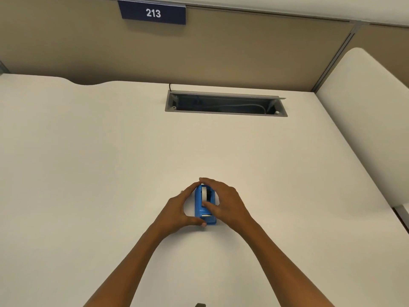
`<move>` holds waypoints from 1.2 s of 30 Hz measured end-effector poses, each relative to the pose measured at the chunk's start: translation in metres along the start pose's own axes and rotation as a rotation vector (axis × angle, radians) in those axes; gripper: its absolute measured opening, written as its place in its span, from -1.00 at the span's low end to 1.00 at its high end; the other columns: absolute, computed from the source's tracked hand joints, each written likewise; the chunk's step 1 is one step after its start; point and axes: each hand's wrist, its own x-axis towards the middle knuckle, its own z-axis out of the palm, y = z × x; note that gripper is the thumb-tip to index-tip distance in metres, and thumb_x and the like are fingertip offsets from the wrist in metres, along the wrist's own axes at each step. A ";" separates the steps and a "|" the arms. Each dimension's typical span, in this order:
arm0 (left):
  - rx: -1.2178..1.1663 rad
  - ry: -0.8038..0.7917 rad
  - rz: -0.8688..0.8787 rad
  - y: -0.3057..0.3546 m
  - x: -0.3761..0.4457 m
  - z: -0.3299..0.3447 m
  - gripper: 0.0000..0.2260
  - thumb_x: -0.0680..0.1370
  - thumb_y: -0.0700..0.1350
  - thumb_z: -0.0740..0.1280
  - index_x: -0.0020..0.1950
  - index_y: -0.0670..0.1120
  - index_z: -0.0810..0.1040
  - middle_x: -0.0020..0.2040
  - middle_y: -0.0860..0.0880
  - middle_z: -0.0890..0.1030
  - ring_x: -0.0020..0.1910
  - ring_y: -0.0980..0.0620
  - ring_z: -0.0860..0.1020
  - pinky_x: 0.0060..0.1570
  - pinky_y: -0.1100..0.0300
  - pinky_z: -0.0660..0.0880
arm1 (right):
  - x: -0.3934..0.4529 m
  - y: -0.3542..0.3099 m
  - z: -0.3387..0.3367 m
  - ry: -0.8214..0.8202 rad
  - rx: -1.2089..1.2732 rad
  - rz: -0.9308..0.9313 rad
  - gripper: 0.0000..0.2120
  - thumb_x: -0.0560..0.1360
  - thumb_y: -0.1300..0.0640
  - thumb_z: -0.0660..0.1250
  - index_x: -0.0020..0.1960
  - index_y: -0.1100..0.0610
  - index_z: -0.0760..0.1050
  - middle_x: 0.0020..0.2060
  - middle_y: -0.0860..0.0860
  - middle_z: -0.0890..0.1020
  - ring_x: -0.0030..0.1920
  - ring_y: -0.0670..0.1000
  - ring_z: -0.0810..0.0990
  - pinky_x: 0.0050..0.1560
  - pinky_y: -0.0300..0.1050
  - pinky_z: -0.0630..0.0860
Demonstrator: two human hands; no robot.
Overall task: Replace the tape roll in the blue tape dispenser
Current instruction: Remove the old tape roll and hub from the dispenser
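Note:
The blue tape dispenser (204, 210) stands on the white desk (110, 162), its cutter end toward me. A white tape roll (204, 193) sits in its well. My left hand (178, 210) cups the dispenser's left side, with fingertips at the far end and the thumb at the near corner. Over the right side lies my right hand (223, 201); its fingers reach the far end and its thumb rests on top of the body behind the cutter. The dispenser's right flank is hidden by that hand.
An open grey cable tray (225, 104) is cut into the desk at the back. A tan partition with a "213" sign (152, 12) stands behind. A white side panel (365, 120) borders the right. A small dark object (200, 305) peeks in at the bottom edge.

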 end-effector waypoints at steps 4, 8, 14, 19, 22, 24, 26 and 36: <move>-0.006 -0.001 -0.018 0.000 -0.001 0.000 -0.13 0.18 0.08 0.59 0.19 0.56 0.07 0.21 0.49 0.24 0.22 0.40 0.27 0.15 0.42 0.22 | 0.001 0.000 -0.002 0.076 0.048 0.028 -0.51 0.43 0.18 0.43 0.33 0.02 0.43 0.29 -0.06 0.54 0.30 -0.04 0.49 0.37 -0.11 0.38; -0.004 -0.015 -0.013 0.000 -0.001 0.000 -0.13 0.17 0.10 0.58 0.17 0.61 0.07 0.17 0.57 0.21 0.13 0.63 0.20 0.08 0.55 0.19 | 0.002 -0.002 -0.004 0.098 0.123 0.042 -0.51 0.38 0.20 0.47 0.28 0.02 0.46 0.22 -0.07 0.59 0.24 -0.06 0.53 0.31 -0.07 0.45; -0.004 -0.013 -0.011 0.002 -0.002 -0.001 -0.14 0.17 0.11 0.58 0.18 0.61 0.07 0.14 0.66 0.18 0.12 0.70 0.17 0.01 0.66 0.16 | 0.002 -0.006 -0.010 0.125 0.208 0.030 -0.48 0.35 0.22 0.48 0.25 -0.04 0.45 0.13 -0.11 0.64 0.19 -0.17 0.56 0.18 -0.41 0.41; 0.009 -0.027 -0.005 0.002 -0.002 -0.002 -0.12 0.16 0.15 0.57 0.20 0.59 0.04 0.20 0.59 0.15 0.14 0.68 0.16 0.10 0.57 0.16 | 0.002 -0.009 -0.018 0.135 0.340 0.024 -0.47 0.35 0.25 0.48 0.24 -0.07 0.44 0.10 -0.12 0.65 0.11 -0.18 0.61 0.18 -0.32 0.48; 0.039 -0.044 -0.004 0.005 -0.001 -0.003 -0.06 0.17 0.15 0.57 0.32 0.47 0.01 0.30 0.48 0.12 0.25 0.46 0.17 0.22 0.40 0.17 | -0.002 -0.010 -0.021 0.139 0.378 0.010 -0.48 0.36 0.24 0.48 0.24 -0.08 0.44 0.10 -0.14 0.64 0.08 -0.19 0.62 0.17 -0.35 0.49; 0.075 -0.045 -0.001 0.010 -0.002 -0.005 0.00 0.18 0.15 0.57 0.41 0.35 -0.04 0.35 0.40 0.05 0.30 0.37 0.12 0.26 0.33 0.14 | -0.005 -0.011 -0.024 0.149 0.379 0.002 -0.51 0.37 0.23 0.49 0.22 -0.04 0.45 0.09 -0.15 0.64 0.04 -0.17 0.63 0.11 -0.35 0.53; 0.093 0.003 0.050 0.020 -0.004 -0.010 -0.03 0.24 0.10 0.55 0.37 0.42 -0.07 0.39 0.38 0.00 0.35 0.35 0.09 0.28 0.31 0.12 | -0.007 -0.012 -0.029 0.172 0.411 0.010 -0.58 0.35 0.25 0.50 0.15 -0.01 0.50 0.05 -0.14 0.65 -0.02 -0.16 0.65 0.01 -0.35 0.56; -0.408 0.145 0.193 0.081 -0.012 -0.028 -0.54 0.35 -0.27 0.50 0.17 0.10 0.57 0.12 0.15 0.63 0.11 0.16 0.58 -0.01 0.39 0.50 | -0.010 -0.025 -0.050 0.154 0.727 0.010 -0.69 0.31 0.33 0.50 0.02 0.10 0.66 -0.06 0.03 0.70 -0.06 0.02 0.70 -0.02 -0.20 0.60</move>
